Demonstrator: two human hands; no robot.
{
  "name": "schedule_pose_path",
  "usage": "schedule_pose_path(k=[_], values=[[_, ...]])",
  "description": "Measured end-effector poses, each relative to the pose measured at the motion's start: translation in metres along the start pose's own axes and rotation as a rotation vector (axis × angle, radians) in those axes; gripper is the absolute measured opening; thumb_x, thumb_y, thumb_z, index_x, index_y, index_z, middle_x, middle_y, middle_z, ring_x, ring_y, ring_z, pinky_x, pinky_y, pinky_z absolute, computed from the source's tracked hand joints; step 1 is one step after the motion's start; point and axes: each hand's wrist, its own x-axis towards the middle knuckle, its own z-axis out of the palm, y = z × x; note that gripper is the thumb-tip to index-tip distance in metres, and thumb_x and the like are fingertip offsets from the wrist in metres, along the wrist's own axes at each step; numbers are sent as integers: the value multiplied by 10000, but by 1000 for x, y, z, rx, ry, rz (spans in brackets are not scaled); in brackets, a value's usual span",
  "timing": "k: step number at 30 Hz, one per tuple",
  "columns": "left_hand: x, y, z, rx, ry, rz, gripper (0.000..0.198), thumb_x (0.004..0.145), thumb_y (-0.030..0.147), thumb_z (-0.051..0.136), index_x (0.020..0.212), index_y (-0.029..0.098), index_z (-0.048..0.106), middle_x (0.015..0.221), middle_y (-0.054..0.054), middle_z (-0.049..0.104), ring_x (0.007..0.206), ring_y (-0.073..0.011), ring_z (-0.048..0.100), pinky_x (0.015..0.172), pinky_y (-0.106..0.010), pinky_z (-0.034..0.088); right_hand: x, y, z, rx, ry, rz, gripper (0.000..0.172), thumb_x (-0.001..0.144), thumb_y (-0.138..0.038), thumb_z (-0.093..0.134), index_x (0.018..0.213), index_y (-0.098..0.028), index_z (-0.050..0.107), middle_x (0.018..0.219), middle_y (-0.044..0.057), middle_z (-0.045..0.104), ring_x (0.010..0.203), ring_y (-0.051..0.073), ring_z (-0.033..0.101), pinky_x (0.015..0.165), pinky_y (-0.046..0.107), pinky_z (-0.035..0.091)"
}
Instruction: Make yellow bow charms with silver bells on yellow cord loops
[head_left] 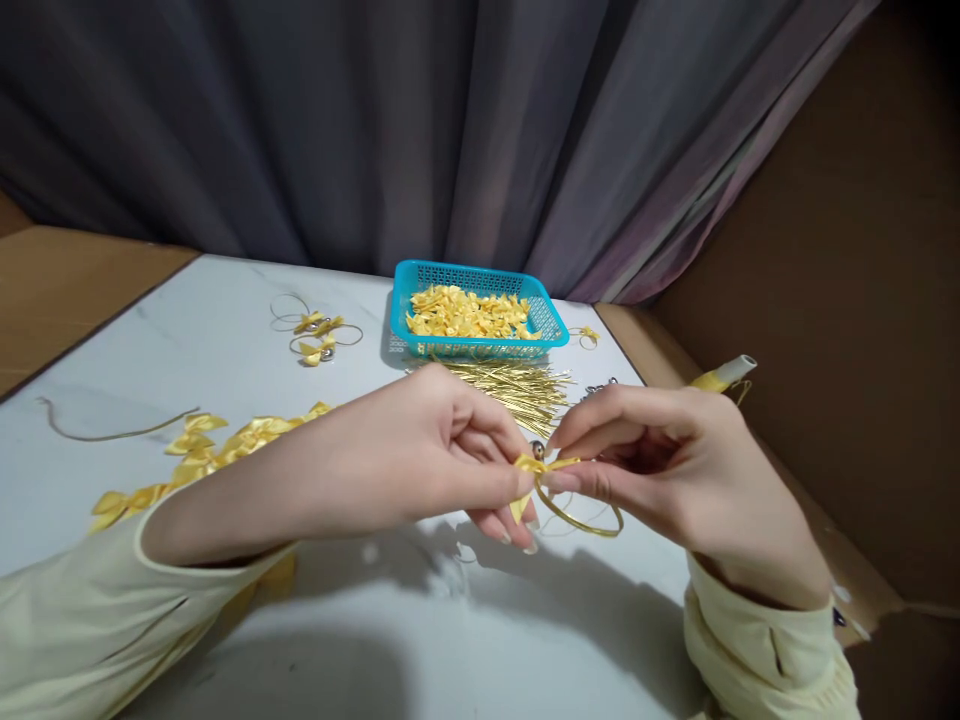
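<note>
Between my two hands, above the table, is a small yellow ribbon bow [520, 506] with a silver bell [538, 450] beside it. My left hand [457, 455] pinches the bow between thumb and fingers. From the right, my right hand [637, 450] closes thumb and fingertips at the bow's other side, where a gold cord [581, 522] hangs down in a loop. Whether the right fingertips grip the cord or the ribbon is partly hidden by the fingers.
Behind my hands a blue basket [480, 347] holds many yellow bows, with a bundle of gold cords [525, 390] before it. Finished-looking looped bows [315, 335] lie at left. A row of bows [196, 450] sits by my left forearm; a loose cord [120, 437] lies farther left.
</note>
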Motion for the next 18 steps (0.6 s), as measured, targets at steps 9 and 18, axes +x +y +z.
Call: schedule_pose_path(k=[9, 18], values=[[0, 1, 5, 90, 5, 9, 112, 796, 285, 620, 783, 212, 704, 719, 38, 765, 735, -153, 736, 636, -167, 552, 3, 2, -2, -10, -128, 42, 109, 816, -205, 681, 815, -128, 604, 658, 41, 706, 480, 77, 555, 418, 162, 394], [0, -1, 7, 209, -19, -23, 193, 816, 347, 592, 817, 191, 704, 770, -4, 765, 729, -164, 719, 628, -187, 543, 5, 4, -1, 55, -180, 94, 142, 735, -96, 711, 772, -152, 586, 612, -1, 675, 480, 52, 466, 417, 144, 341]])
